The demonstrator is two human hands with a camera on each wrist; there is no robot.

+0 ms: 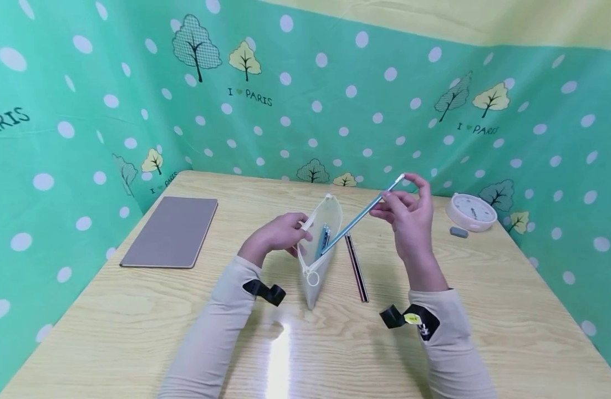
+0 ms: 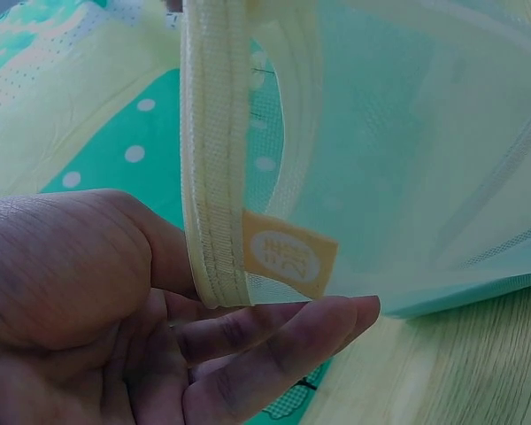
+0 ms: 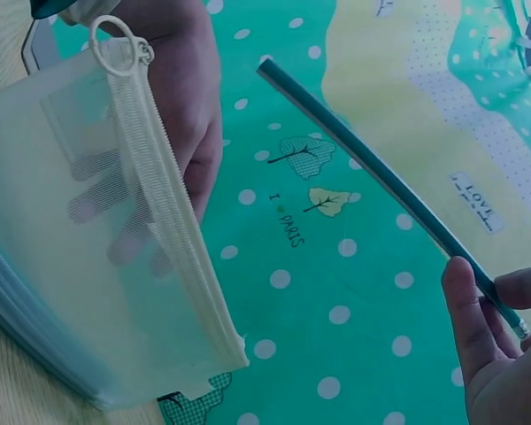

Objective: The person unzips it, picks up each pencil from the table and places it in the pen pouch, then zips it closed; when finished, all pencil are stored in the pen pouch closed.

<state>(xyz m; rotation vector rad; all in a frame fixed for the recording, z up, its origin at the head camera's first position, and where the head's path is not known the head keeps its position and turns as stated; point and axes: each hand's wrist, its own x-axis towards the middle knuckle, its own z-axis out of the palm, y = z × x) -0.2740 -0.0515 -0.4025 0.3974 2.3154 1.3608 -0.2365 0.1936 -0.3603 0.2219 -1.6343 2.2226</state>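
Note:
A whitish see-through zip pencil case (image 1: 312, 282) is held upright over the table by my left hand (image 1: 280, 234), with the thumb and fingers at its zipped edge. Its mouth gapes, and blue pencils show inside it in the head view. An orange label is sewn by the zip (image 2: 214, 177) in the left wrist view. My right hand (image 1: 410, 216) pinches a blue pencil (image 1: 360, 215) near its white-tipped upper end. The pencil slants down to the left, its lower end (image 3: 270, 73) at the case's mouth. Some right-hand fingers are cut off in the right wrist view.
Dark striped pencils (image 1: 356, 269) lie on the wooden table (image 1: 485, 310) just right of the case. A grey notebook (image 1: 171, 231) lies at the left. A round white clock (image 1: 471, 211) and a grey eraser (image 1: 458, 232) are at the far right. Green cloth (image 1: 335, 127) hangs behind.

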